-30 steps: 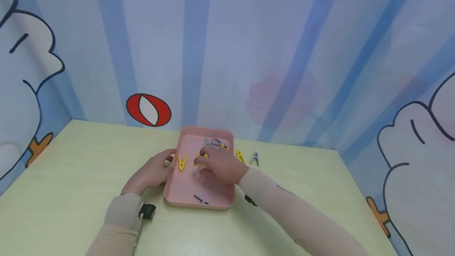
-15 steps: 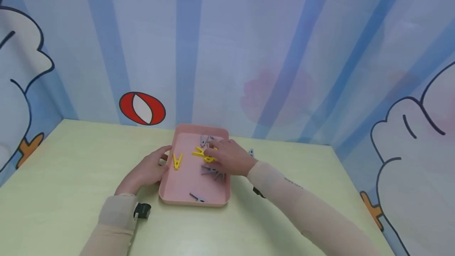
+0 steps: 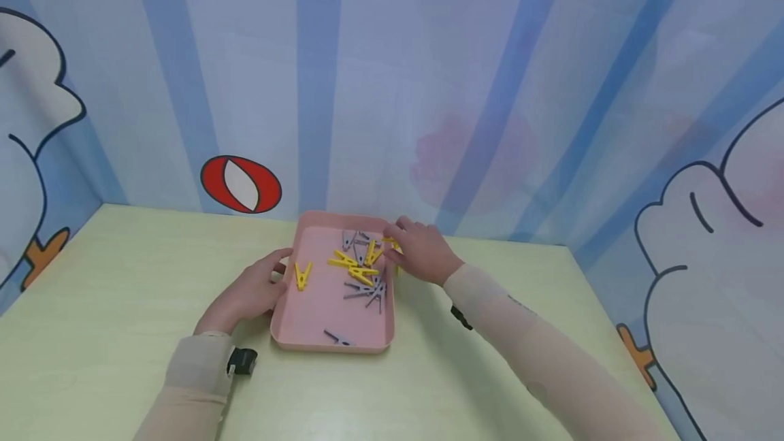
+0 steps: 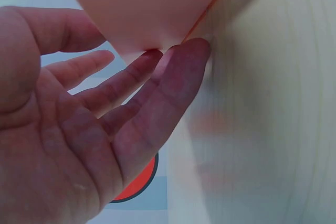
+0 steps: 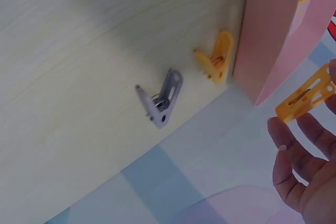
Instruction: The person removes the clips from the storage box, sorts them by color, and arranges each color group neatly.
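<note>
A pink tray (image 3: 306, 318) on the table holds several yellow and grey spring clips, most of them clustered at its right side. One yellow clip (image 3: 302, 276) lies apart at the left, and a grey clip (image 3: 338, 338) near the front wall. My left hand (image 3: 248, 291) rests against the tray's outer left side; in the left wrist view its relaxed fingers (image 4: 142, 85) touch the tray wall. Over the tray's right rim, my right hand (image 3: 425, 254) pinches a yellow clip (image 5: 304, 95) between thumb and fingers.
Just outside the tray's right wall, another yellow clip (image 5: 216, 59) lies on the table (image 5: 79, 103), with a grey clip (image 5: 160, 100) farther from the wall; the right hand mostly hides them in the head view. A striped backdrop (image 3: 367, 87) rises behind the table.
From over the middle of the tray, my right hand has moved right to its rim, uncovering the clustered clips. My left hand stays at the tray's left side. The head view has shifted slightly.
</note>
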Motion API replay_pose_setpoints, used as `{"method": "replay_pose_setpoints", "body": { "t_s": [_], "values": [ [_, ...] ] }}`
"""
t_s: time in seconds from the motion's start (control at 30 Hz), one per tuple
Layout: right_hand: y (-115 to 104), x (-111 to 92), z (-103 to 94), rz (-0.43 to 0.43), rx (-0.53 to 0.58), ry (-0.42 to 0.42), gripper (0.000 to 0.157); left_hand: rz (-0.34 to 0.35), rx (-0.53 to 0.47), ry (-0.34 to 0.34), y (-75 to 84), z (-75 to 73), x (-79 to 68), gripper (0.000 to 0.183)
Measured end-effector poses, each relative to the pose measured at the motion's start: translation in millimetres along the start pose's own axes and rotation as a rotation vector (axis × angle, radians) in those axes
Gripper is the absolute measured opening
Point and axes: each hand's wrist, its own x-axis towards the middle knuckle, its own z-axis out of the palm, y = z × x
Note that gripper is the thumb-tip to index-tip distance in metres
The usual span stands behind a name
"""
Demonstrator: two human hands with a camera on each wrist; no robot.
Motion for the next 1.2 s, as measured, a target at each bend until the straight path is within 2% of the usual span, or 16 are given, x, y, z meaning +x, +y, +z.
{"method": "replay_pose_setpoints", "body": {
  "t_s": [0.2,0.5,0.73,0.97,1.2],
  "values": [
    [13,-5,2.6,0.053,-0.012,-0.013,0.030,-0.004,-0.003,0.001,-2.2,0.4,0.4,0.060],
    [32,-10,3.2,0.197,0.021,-0.092,0.031,-0.008,0.007,0.002,-2.5,1.0,0.6,0.061],
    [46,-14,5.2,0.267,0.013,-0.087,0.030,-0.024,0.016,0.003,0.0,0.8,0.8,0.061],
    [56,-19,2.7,0.389,0.089,-0.146,0.031,-0.024,0.012,0.003,-1.2,1.0,1.0,0.061],
    [69,-25,7.6,0.509,0.141,-0.172,0.042,-0.017,0.016,-0.005,0.1,0.2,0.3,0.061]
  ]
}}
